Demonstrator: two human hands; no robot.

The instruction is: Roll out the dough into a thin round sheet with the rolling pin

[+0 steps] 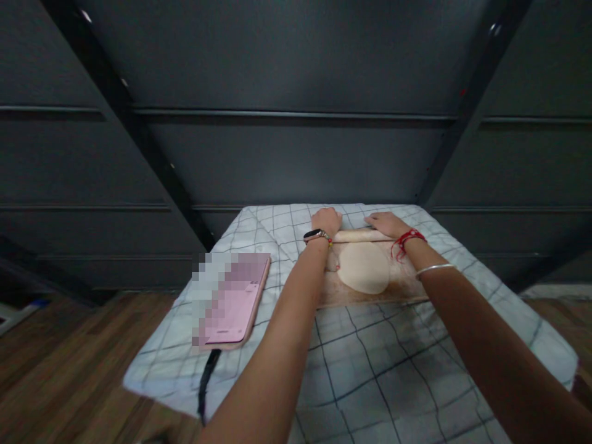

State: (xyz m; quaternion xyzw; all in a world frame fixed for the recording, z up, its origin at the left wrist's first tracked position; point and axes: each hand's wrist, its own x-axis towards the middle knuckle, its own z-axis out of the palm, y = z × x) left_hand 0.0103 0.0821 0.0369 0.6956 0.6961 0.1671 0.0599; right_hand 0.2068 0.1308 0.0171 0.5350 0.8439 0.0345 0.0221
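A wooden rolling pin [357,236] lies crosswise near the far edge of a wooden board [342,299]. My left hand [327,220] is closed over the pin's left end, knuckles up. Toward the other end, my right hand [386,224] rests on the pin with its fingers bent over the far side, the fingertips partly hidden. Just nearer to me than the pin, a pale, thin, roughly round sheet of dough [364,267] lies flat on the board. Neither hand touches the dough.
A white checked cloth [365,370] covers the table. On the left lies a phone [234,305] in a pink case, partly pixelated, with a black strap [208,376] at its lower end. A dark panelled wall [296,154] stands behind the table, and wooden flooring [92,351] shows below.
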